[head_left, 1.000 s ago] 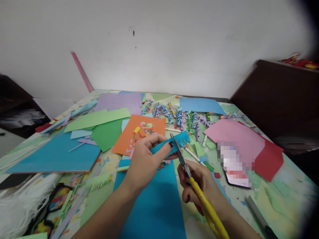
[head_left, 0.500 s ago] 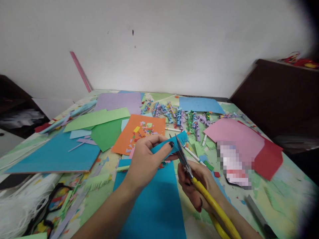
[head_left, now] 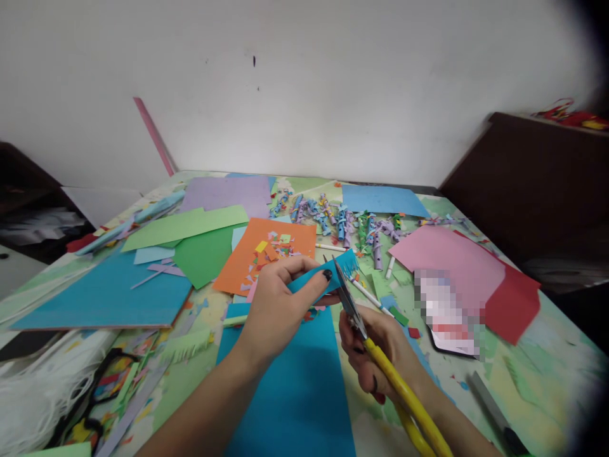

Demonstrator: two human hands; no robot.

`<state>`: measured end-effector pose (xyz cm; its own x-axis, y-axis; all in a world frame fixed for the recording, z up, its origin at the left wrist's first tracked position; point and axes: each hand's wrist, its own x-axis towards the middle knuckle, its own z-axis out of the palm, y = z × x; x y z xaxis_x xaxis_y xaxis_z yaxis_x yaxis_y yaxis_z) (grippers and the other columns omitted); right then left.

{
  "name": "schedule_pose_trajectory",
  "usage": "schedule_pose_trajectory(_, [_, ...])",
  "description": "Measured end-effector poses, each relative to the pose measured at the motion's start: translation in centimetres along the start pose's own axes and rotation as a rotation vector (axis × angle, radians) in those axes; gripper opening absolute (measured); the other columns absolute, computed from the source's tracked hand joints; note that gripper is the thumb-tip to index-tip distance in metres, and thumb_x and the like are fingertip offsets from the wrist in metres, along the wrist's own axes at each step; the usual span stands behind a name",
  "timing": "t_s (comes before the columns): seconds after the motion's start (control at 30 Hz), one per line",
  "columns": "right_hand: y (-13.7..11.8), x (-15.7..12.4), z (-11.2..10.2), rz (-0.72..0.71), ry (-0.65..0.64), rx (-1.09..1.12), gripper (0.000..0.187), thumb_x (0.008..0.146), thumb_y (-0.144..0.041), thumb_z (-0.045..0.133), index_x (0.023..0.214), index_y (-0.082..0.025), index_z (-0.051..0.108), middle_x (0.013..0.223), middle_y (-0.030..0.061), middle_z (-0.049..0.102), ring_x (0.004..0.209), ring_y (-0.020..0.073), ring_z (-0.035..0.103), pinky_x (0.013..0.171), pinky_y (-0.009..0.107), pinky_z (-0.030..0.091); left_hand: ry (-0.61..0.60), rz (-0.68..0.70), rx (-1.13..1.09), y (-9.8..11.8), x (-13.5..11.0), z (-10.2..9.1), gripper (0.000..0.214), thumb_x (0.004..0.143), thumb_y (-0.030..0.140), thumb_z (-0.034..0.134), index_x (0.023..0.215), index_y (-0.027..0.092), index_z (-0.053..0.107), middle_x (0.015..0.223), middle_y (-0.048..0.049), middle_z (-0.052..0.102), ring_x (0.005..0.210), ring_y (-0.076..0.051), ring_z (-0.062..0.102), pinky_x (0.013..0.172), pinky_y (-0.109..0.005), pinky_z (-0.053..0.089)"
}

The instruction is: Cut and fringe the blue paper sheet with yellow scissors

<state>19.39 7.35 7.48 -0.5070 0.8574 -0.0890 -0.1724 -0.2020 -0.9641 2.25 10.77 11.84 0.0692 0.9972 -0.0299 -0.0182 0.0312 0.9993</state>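
Observation:
Between the thumb and fingers of my left hand (head_left: 280, 311) is a blue paper strip (head_left: 343, 270), its right end cut into a thin fringe. My right hand (head_left: 380, 352) grips yellow-handled scissors (head_left: 397, 384) with the blades pointing up and away from me. The blades are parted slightly, with the strip between them just left of the fringe. Both hands are above a large blue paper sheet (head_left: 290, 387). An orange sheet (head_left: 238, 257) scattered with small paper scraps lies beyond my left hand.
Small rolled paper figures (head_left: 341, 222) stand in a cluster at the back. Pink paper (head_left: 428, 254), red paper (head_left: 514, 311), a phone with a blurred screen (head_left: 450, 324) and a grey cutter (head_left: 490, 400) lie on the right. White string (head_left: 42, 393) is at left front.
The scissor handles have swung slightly closer together and the blades have shifted a little left along the strip. My left hand keeps its hold, nearly still.

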Motion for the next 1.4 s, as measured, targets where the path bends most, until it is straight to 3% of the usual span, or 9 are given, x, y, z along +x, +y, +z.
schedule_pose_trajectory(0.13, [0.4,-0.1,0.0,-0.006,0.009,-0.005,0.043,0.063,-0.028,0.086,0.077,-0.02,0.047,0.062,-0.0093,0.037,0.043,0.0031,0.02,0.035,0.018,0.018,-0.012,-0.017,-0.049,-0.2,0.1,0.0,0.018,0.081,0.032,0.063,0.074,0.016,0.062,0.07,-0.0026,0.065,0.061,-0.016,0.064,0.041,-0.018,0.041])
schedule_pose_trajectory(0.5, [-0.3,0.1,0.4,-0.017,0.029,-0.061,0.038,0.065,-0.018,0.081,0.072,-0.021,0.044,0.06,-0.0089,0.038,0.043,0.0036,0.025,0.036,0.017,0.018,-0.016,-0.047,-0.126,-0.2,0.0,0.1,0.018,0.079,0.032,0.066,0.074,0.016,0.061,0.071,-0.0027,0.068,0.066,-0.019,0.071,0.039,-0.017,0.038])
schedule_pose_trajectory(0.77, [-0.3,0.2,0.4,-0.009,0.043,-0.084,0.041,0.062,-0.028,0.084,0.072,-0.02,0.045,0.061,-0.0082,0.038,0.048,0.006,0.032,0.04,0.018,0.024,-0.013,-0.045,-0.126,-0.1,0.1,0.1,0.017,0.08,0.031,0.066,0.074,0.016,0.062,0.071,-0.0025,0.069,0.067,-0.02,0.072,0.039,-0.017,0.04])
schedule_pose_trajectory(1.07, [-0.3,0.2,0.5,-0.031,0.048,-0.099,0.041,0.063,-0.026,0.085,0.072,-0.02,0.046,0.061,-0.0086,0.037,0.05,0.0062,0.028,0.042,0.018,0.027,-0.013,-0.048,-0.141,0.0,0.1,0.1,0.017,0.079,0.03,0.066,0.073,0.015,0.062,0.07,-0.0031,0.068,0.067,-0.021,0.071,0.039,-0.017,0.041])
schedule_pose_trajectory(1.4, [1.1,0.2,-0.4,-0.077,-0.036,0.088,0.035,0.074,-0.037,0.079,0.079,-0.019,0.049,0.061,-0.008,0.036,0.044,0.0036,0.022,0.038,0.018,0.014,0.013,-0.012,-0.024,-0.2,0.2,0.0,0.015,0.079,0.028,0.065,0.07,0.015,0.063,0.065,-0.0009,0.063,0.061,-0.014,0.063,0.046,-0.018,0.046])
